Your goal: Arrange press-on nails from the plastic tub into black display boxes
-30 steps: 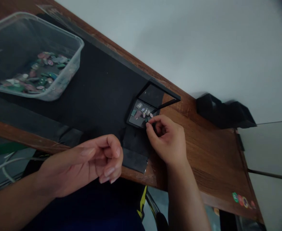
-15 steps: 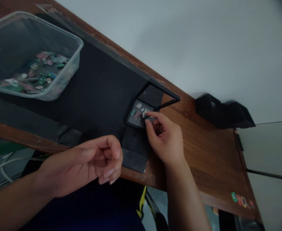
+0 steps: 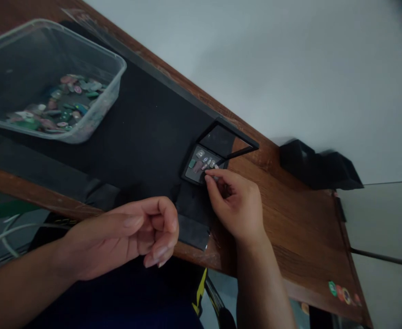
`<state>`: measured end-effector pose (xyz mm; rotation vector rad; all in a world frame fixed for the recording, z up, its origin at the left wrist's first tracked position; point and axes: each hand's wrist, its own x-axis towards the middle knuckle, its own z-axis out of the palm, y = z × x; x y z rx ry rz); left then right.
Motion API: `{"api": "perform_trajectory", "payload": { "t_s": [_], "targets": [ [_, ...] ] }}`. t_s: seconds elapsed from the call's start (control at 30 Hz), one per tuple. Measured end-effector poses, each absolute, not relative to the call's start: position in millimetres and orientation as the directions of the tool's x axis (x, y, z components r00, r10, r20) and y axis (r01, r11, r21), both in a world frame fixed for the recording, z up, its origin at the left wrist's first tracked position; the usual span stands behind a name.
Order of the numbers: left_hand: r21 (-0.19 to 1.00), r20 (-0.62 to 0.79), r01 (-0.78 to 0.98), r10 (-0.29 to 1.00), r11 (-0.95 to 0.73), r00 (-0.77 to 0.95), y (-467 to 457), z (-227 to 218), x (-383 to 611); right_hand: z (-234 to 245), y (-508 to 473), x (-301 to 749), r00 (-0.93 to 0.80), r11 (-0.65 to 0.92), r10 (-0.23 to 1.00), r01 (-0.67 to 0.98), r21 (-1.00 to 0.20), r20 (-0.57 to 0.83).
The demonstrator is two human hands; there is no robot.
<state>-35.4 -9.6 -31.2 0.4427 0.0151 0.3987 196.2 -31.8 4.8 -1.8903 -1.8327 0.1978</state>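
Observation:
A small black display case [image 3: 196,176] lies open on a black mat [image 3: 146,128], its lid [image 3: 221,139] raised toward the wall. Several small coloured stones [image 3: 201,163] sit in rows inside it. My right hand [image 3: 235,201] rests at the case's near right edge, thumb and forefinger pinched together over the stones; what they pinch is too small to make out. My left hand [image 3: 129,235] hovers in front of the table's near edge, fingers curled loosely inward with nothing visible in them.
A clear plastic tub [image 3: 94,119] holding several loose coloured stones [image 3: 55,105] stands at the far left on the mat. A black object [image 3: 319,167] lies against the white wall at the right. Round stickers [image 3: 341,292] mark the wooden table's right corner.
My right hand's fingertips shifted slightly over the case, from its near right corner up to the stones and back. The left hand stayed put. The view moved slightly.

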Motion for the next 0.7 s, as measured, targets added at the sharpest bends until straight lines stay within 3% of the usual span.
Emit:
{"api": "perform_trajectory", "payload": {
  "t_s": [0.4, 0.7],
  "targets": [
    [0.437, 0.059, -0.357, 0.370, 0.825, 0.927, -9.6, -30.3, -37.2, 5.6, -24.1, 188.9, 0.114, -0.023, 0.963, 0.937, -0.349, 0.242],
    [0.446, 0.076, -0.365, 0.372, 0.817, 0.925, -11.1, -32.3, -37.0, 5.7, -25.5, 187.2, 0.114, -0.022, 0.973, 0.911, -0.412, 0.200]
  ]
}}
